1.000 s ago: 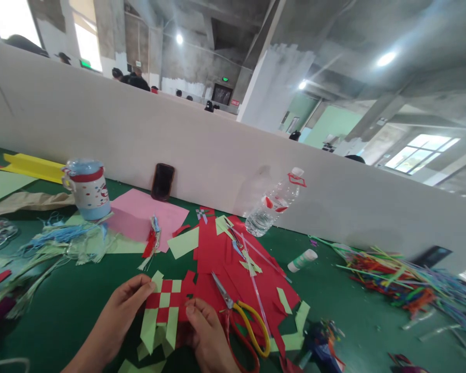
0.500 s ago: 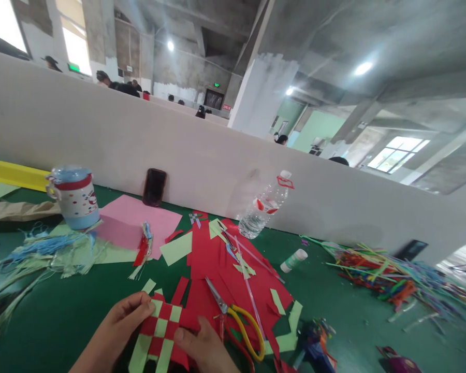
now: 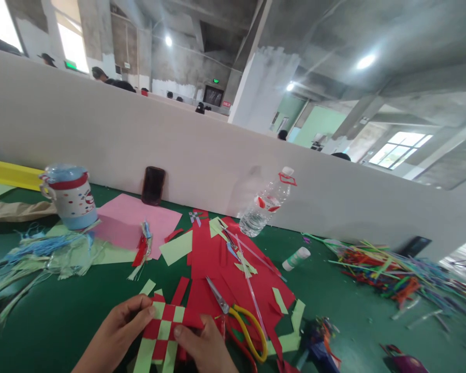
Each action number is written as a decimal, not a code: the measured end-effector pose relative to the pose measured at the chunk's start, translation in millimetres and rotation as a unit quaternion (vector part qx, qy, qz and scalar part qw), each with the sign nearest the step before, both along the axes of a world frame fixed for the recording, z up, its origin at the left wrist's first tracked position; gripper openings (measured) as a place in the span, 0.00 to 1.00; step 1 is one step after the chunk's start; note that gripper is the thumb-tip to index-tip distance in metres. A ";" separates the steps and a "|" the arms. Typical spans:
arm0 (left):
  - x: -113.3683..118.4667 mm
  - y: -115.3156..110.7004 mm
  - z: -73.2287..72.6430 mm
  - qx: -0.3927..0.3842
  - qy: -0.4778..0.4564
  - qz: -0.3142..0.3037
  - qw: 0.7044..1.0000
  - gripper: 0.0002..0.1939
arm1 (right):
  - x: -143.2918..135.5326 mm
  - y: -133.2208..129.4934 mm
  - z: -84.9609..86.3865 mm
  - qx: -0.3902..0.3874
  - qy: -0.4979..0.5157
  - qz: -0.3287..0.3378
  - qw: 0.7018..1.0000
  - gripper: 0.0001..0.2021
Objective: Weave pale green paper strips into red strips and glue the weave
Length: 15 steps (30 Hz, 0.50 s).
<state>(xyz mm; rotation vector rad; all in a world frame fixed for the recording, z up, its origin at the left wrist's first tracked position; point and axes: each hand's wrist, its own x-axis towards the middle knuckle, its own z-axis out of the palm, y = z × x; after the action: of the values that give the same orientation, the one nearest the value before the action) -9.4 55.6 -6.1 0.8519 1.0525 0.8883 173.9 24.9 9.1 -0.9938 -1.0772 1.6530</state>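
A woven paper piece of red and pale green strips in a checkerboard is held at the near edge of the table. My left hand pinches its upper left side between thumb and fingers. On its right side my right hand grips it, thumb on top of the weave. Loose strip ends stick out at the top and hang down at the bottom. Just right of my right hand lie scissors with yellow and red handles, resting partly on red paper sheets.
Behind stand a water bottle, a phone and a lidded cup near a white partition. A glue stick, pink paper, green scraps and bundles of colourful strips lie on the green table.
The thumb and fingers of my right hand have settled on the right edge of the weave. The piece is tilted slightly differently, and its lower strips have shifted right.
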 end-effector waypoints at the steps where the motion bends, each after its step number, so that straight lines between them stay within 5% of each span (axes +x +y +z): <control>1: -0.1 0.9 0.7 0.003 0.005 0.000 1.000 0.23 | -0.1 0.0 1.9 -0.004 -0.007 -0.005 1.000 0.23; 8: -0.6 0.5 2.6 -0.018 -0.012 -0.007 1.000 0.22 | 0.5 -0.3 -6.8 -0.003 -0.022 -0.003 1.000 0.24; 15: -13.6 6.6 7.9 -0.113 -0.120 0.098 0.981 0.17 | 20.4 4.6 -15.8 -0.047 -0.068 -0.060 0.995 0.32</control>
<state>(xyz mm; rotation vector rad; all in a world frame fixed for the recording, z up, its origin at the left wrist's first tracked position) -23.0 62.1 1.7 0.4442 1.0118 0.9883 194.4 29.5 -6.7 -1.2234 -1.0149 1.5670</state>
